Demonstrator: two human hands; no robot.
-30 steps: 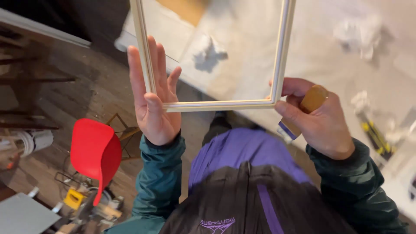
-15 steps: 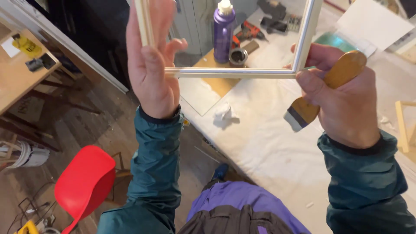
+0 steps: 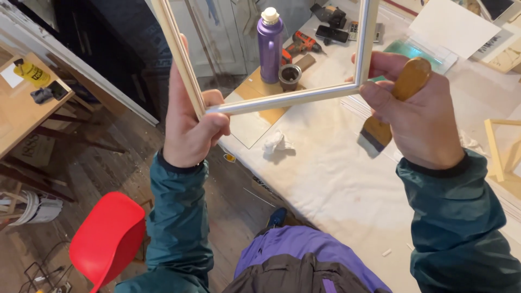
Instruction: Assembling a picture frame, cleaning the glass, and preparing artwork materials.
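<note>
I hold a pale wooden frame (image 3: 282, 99) up in front of me over a table covered in white cloth (image 3: 336, 179). My left hand (image 3: 190, 127) grips the frame's lower left corner, fingers curled round the slats. My right hand (image 3: 418, 116) holds the lower right corner together with a wooden-handled paintbrush (image 3: 399, 95), its bristles pointing down. Through the frame I see a purple bottle (image 3: 269, 46) and a small dark cup (image 3: 290, 76) standing on the table.
A crumpled white rag (image 3: 277, 144) lies on the cloth below the frame. A power drill (image 3: 301, 40) and other tools lie at the far end. Another pale frame (image 3: 496, 146) rests at the right. A red chair (image 3: 106, 239) stands on the wooden floor, a wooden desk (image 3: 21, 108) at left.
The view has swung from looking down at the cloth to looking farther along the table. My left hand went from flat and open against the frame to curled round its corner.
</note>
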